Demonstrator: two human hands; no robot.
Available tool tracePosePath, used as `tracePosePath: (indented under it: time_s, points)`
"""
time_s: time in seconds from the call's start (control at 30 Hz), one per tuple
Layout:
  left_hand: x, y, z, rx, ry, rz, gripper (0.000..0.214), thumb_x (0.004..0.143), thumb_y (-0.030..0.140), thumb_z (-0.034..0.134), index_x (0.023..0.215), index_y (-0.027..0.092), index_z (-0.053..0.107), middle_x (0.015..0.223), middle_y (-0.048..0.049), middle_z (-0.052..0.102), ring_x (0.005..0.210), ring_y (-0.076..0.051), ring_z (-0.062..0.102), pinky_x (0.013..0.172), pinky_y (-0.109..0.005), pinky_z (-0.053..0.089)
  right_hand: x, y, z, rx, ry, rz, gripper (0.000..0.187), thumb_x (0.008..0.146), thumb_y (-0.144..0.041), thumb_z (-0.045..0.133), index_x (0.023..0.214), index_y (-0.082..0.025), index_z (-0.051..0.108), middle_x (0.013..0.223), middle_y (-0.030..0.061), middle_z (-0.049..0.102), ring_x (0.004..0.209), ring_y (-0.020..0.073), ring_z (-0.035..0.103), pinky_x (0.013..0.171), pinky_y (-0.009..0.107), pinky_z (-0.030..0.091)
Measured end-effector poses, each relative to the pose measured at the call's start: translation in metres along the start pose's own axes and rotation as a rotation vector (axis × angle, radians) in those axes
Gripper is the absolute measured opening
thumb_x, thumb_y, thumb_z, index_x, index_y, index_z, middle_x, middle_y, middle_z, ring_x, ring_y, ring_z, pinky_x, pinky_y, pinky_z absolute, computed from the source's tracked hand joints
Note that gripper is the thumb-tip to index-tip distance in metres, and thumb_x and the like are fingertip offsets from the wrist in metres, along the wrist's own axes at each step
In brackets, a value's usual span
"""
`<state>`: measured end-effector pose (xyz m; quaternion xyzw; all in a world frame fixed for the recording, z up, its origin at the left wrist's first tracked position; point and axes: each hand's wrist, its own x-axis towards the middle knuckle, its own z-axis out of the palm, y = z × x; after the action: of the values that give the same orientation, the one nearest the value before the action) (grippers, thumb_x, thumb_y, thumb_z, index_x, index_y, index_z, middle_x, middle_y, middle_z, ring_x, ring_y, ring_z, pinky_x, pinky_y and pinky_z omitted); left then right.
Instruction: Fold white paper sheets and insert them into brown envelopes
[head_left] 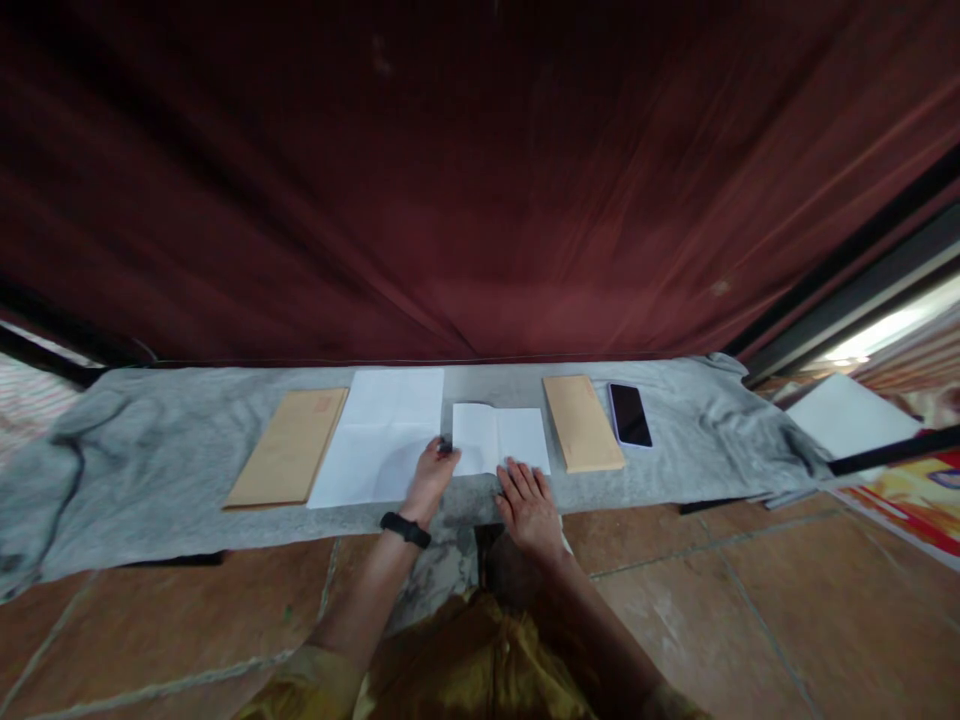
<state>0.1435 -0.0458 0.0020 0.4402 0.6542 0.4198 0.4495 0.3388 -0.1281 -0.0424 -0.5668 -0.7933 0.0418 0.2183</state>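
Observation:
A folded white sheet of paper [501,438] lies on a grey cloth [150,460] in front of me. My left hand [429,480], with a black band on its wrist, pinches the sheet's left edge with closed fingers. My right hand [527,503] rests flat with fingers spread on the sheet's near edge. A stack of flat white paper [382,432] lies just to the left of the folded sheet.
A brown envelope [291,446] lies left of the white stack; another brown envelope [581,422] lies to the right, next to a dark phone [629,414]. A dark red curtain [480,180] hangs behind. Tiled floor [750,620] is near me. More white paper [851,415] sits far right.

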Motion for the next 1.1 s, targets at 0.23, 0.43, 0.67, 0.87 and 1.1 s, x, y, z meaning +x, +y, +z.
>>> tracePosePath:
  time_s: [0.23,0.43,0.67,0.87,1.1]
  points:
    - [-0.004,0.013,0.000,-0.082,-0.059,-0.052,0.024,0.064,0.038,0.069,0.073,0.016,0.065,0.064,-0.0020,0.065,0.063,-0.017,0.061,0.053,-0.024,0.042,0.003,-0.001,-0.001,0.028,0.018,0.020,0.048,0.102,-0.034,0.044,0.148,-0.022,0.047,0.152,0.0103,0.049,0.143,0.0269,0.043,0.120,0.050,0.025]
    - [-0.019,0.037,0.007,-0.134,-0.142,-0.033,0.027,0.065,0.039,0.069,0.078,0.015,0.067,0.071,-0.0016,0.068,0.064,-0.016,0.061,0.055,-0.024,0.044,0.020,-0.011,-0.006,0.052,0.048,0.114,0.050,0.100,-0.026,0.045,0.149,-0.018,0.045,0.144,0.0127,0.057,0.132,0.0262,0.054,0.113,0.045,0.039]
    - [-0.039,0.078,0.006,-0.174,-0.215,0.162,0.038,0.080,0.055,0.064,0.087,0.018,0.066,0.081,-0.0024,0.069,0.075,-0.016,0.063,0.064,-0.025,0.048,0.052,-0.026,-0.030,0.439,0.134,0.391,0.041,0.098,-0.025,0.040,0.132,-0.023,0.062,0.126,0.0107,0.070,0.101,0.0256,0.071,0.091,0.038,0.054]
    - [-0.032,0.049,-0.002,-0.152,0.071,0.097,0.044,0.086,0.052,0.061,0.114,0.018,0.061,0.114,-0.0101,0.069,0.107,-0.022,0.064,0.085,-0.031,0.051,0.065,-0.025,-0.038,1.400,0.398,0.736,0.024,0.085,-0.047,0.062,0.085,-0.022,0.063,0.075,-0.0005,0.067,0.069,0.0167,0.065,0.075,0.034,0.061]
    - [-0.029,-0.001,0.007,-0.217,-0.039,-0.029,0.065,0.077,0.032,0.064,0.137,0.013,0.048,0.089,-0.0058,0.073,0.076,-0.019,0.069,0.067,-0.031,0.053,0.045,-0.029,-0.014,1.681,0.362,0.785,0.026,0.077,-0.042,0.074,0.078,-0.025,0.054,0.082,0.0017,0.068,0.076,0.0184,0.067,0.090,0.045,0.060]
